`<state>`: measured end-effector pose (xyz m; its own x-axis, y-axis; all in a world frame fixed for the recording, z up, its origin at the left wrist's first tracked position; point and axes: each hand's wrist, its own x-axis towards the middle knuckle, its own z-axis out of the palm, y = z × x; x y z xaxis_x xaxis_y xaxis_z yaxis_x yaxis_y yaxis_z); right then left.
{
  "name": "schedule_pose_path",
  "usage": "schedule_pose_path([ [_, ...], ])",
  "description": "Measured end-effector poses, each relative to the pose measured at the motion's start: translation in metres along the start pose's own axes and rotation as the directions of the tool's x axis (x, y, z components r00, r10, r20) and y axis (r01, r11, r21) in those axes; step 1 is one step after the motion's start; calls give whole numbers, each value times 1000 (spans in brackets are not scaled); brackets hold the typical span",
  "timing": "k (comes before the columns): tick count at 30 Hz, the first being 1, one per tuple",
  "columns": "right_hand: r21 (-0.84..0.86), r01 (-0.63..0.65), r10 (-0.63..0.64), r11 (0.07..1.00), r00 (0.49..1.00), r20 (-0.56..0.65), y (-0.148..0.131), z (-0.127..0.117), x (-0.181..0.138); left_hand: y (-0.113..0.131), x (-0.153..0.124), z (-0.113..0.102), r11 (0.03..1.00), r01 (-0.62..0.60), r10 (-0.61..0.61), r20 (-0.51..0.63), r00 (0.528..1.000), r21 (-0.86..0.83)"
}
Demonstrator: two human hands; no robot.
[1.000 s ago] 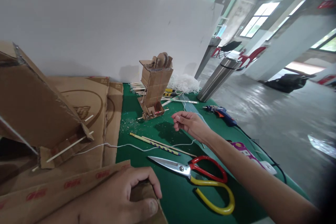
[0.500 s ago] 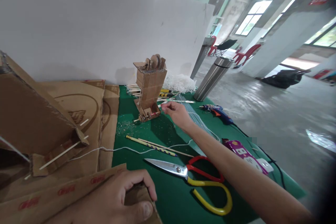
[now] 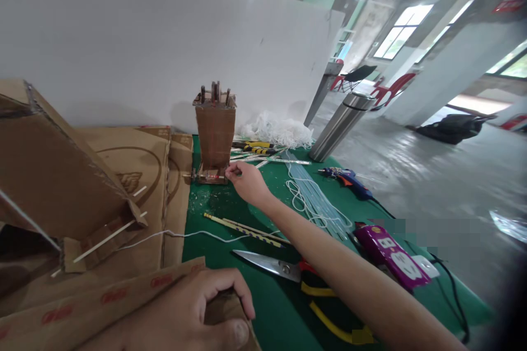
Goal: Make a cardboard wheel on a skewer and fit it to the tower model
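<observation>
Toward the back of the green table stands a small cardboard tower (image 3: 216, 134), upright, with upright cardboard pieces on top and a thin stick through its base. My right hand (image 3: 247, 181) is closed in a pinch at the right side of that base, by the stick's end; the exact grip point is too small to make out. In the foreground my left hand (image 3: 206, 307) curls its thumb and fingers round the edge of a cardboard piece (image 3: 135, 282) with red print. A larger cardboard structure (image 3: 74, 170) with a stick through its foot leans at the left.
Scissors (image 3: 267, 265), a patterned pencil (image 3: 242, 230) and white string (image 3: 222, 237) lie before the tower. Glue sticks (image 3: 317, 197), a glue gun (image 3: 349, 181), a purple power strip (image 3: 391, 255) and a steel flask (image 3: 341, 126) are rightward. A white panel (image 3: 164, 49) stands behind.
The small tower has moved left and turned to face me more squarely, my right hand moving left with it. My left hand keeps its hold on the cardboard.
</observation>
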<state>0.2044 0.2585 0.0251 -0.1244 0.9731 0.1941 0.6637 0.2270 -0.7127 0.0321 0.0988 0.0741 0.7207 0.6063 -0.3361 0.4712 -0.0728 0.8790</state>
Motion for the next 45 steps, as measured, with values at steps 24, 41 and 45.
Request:
schedule_pose_path([
  [24,-391,-124,44,912,977,-208,46,-89,157,5,5,0,970,9,-21,-47,999,-242],
  [41,-242,112,-69,964,981,179,-19,-108,-72,-13,17,4,851,-94,-95,-328,940,-517],
  [45,16,-44,32,999,896,444,-33,-93,-137,-13,18,5,818,-128,-84,-336,938,-561],
])
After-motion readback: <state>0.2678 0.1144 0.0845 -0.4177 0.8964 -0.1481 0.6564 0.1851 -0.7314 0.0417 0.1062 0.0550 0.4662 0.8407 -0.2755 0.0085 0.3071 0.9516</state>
